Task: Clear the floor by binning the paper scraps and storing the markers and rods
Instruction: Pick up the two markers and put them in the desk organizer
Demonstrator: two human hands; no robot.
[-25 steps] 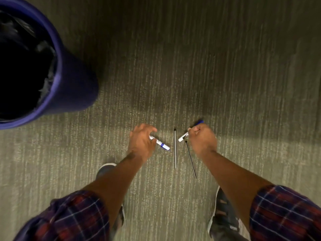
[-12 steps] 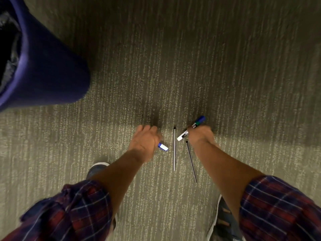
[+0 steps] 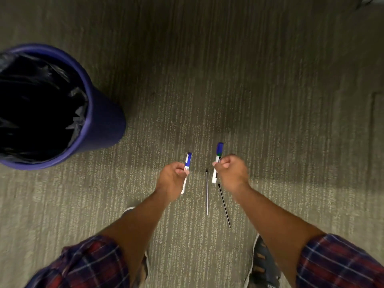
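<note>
- Head view, progress: the left hand (image 3: 173, 179) is closing its fingers around a blue-capped marker (image 3: 186, 167), and the right hand (image 3: 229, 173) is gripping a second marker (image 3: 218, 157) in a tight fist; both markers are pointing away from the person, off the carpet (image 3: 270, 100).
- Two thin rods are lying on the carpet between the hands and the shoes: a grey rod (image 3: 207, 194) and, just to its right, a black rod (image 3: 224, 206). Judging from this, the markers are picked up but not stored, and the rods are not yet collected.
- No paper scraps are showing on the carpet, so the binning part is looking finished.
- Containers: a blue bin (image 3: 99, 113) is standing far left, lined with a black bag (image 3: 41, 100); its inside is too dark to tell the contents. No storage place is showing.
</note>
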